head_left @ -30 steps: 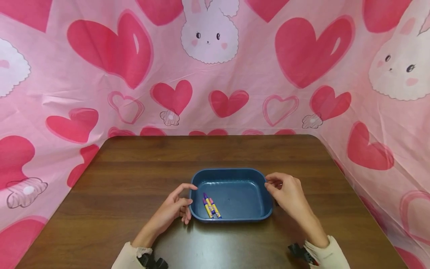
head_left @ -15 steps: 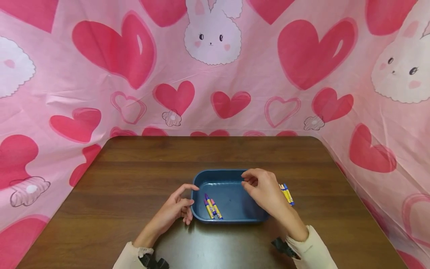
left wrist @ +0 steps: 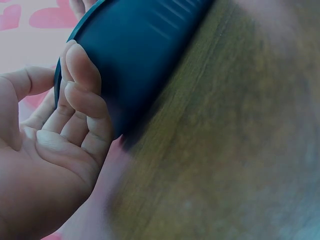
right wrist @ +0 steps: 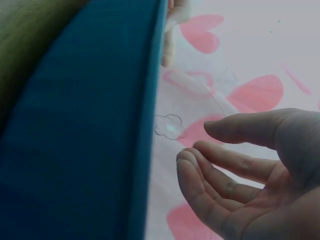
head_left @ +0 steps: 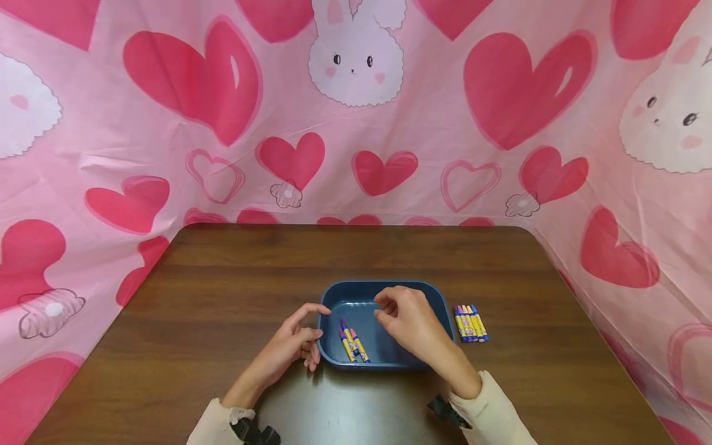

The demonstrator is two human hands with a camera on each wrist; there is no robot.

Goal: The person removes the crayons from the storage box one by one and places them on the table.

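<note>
A blue tray (head_left: 389, 366) lies on the table, its long side across. My left hand (head_left: 292, 337) holds its left end: in the left wrist view one digit hooks over the rim (left wrist: 75, 31) while the other fingers (left wrist: 82, 67) lie curled along the outer wall. Three crayons (head_left: 351, 343) with yellow wrappers and purple and pink tips lie in the tray's front left. My right hand (head_left: 408, 315) hovers over the tray, fingers loosely bent, thumb apart from them and nothing between, as the right wrist view shows.
Several yellow-wrapped crayons (head_left: 470, 323) lie side by side on the wooden table (head_left: 250, 253), right of the tray. A pink curtain (head_left: 334, 123) with hearts and rabbits hangs behind and along both sides.
My right hand has moved left from the tray's right end to over its middle, uncovering the crayons on the table. My left hand stays at the left end.
</note>
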